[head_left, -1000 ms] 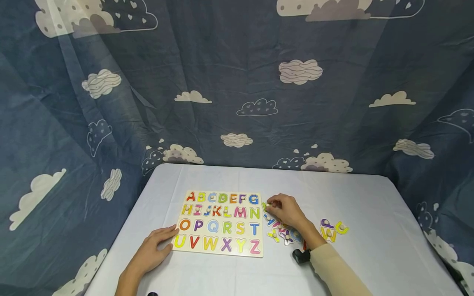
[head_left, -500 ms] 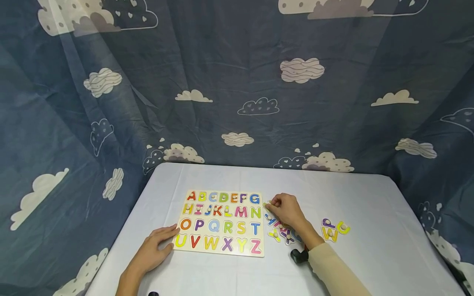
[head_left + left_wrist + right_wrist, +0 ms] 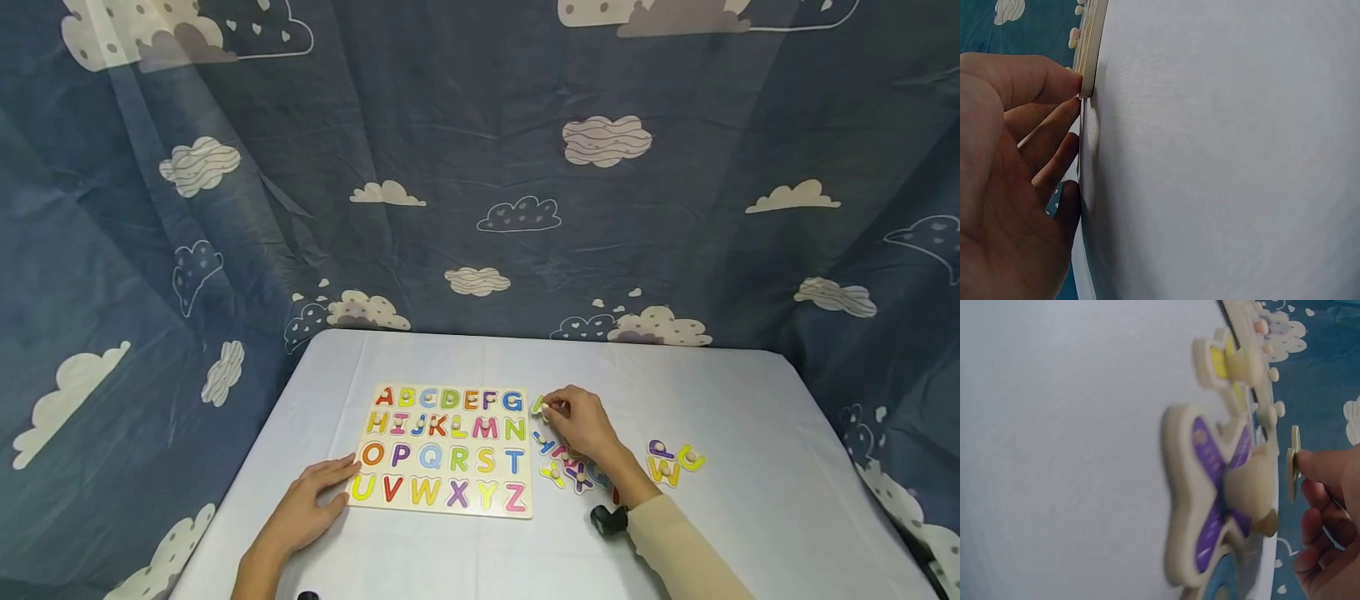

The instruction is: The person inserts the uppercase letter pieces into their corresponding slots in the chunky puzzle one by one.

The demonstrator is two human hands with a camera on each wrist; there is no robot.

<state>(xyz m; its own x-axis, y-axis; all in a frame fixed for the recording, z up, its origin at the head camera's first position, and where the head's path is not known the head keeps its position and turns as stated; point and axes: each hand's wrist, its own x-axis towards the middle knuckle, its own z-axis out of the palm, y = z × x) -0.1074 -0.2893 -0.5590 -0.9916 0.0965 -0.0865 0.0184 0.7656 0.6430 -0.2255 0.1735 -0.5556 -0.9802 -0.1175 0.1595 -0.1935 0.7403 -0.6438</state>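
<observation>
A wooden alphabet board lies on the white table, with coloured letters in rows; knobs stand on letters in the upper rows. My left hand rests at its lower left, fingers extended and fingertips on the edge; the left wrist view shows the thumb at the board's corner. Just right of the board, my right hand pinches a small yellow-green letter piece between thumb and finger. It shows edge-on as a thin piece in the right wrist view, raised off the table; its letter is not readable.
Below the right hand lies a pile of knobbed letters, among them a purple X and a yellow Y. Farther right are a purple P, a yellow W and a yellow U. A patterned cloth hangs behind the table.
The right hand stays by the board's right edge with the letter piece, which has turned a little and risen slightly in its fingers. The left hand has not moved.
</observation>
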